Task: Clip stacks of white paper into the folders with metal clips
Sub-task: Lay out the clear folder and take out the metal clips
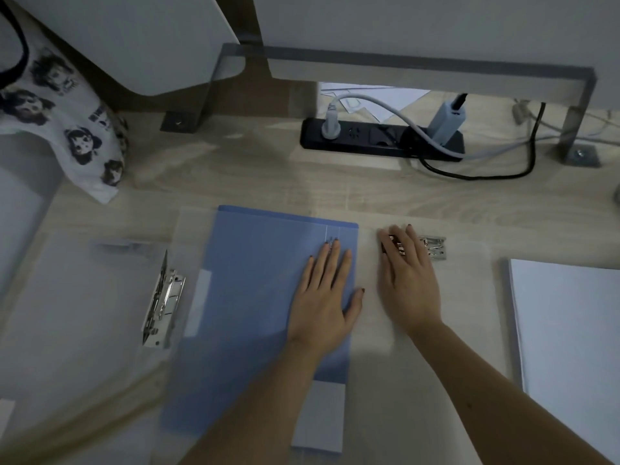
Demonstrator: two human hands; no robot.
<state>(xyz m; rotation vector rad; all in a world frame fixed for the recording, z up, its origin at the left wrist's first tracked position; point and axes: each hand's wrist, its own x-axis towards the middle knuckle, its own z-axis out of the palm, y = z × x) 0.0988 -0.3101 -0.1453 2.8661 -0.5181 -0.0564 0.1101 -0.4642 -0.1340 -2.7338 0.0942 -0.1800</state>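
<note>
Folder, translucent (84,297), desk left, lying flat below a printed fabric bag (67,122); metal lever clip (162,305) at its right edge. Blue folder (255,297), centre, flat; left hand (327,293) resting on it, fingers straight and released, grasping nothing. Translucent panel (469,297) just beside; right hand (407,280) flat on it, fingers spread over a second metal clip (432,248), not curled. Power strip (379,137) behind. White paper stack (570,347), desk right, apart from both hands.
</note>
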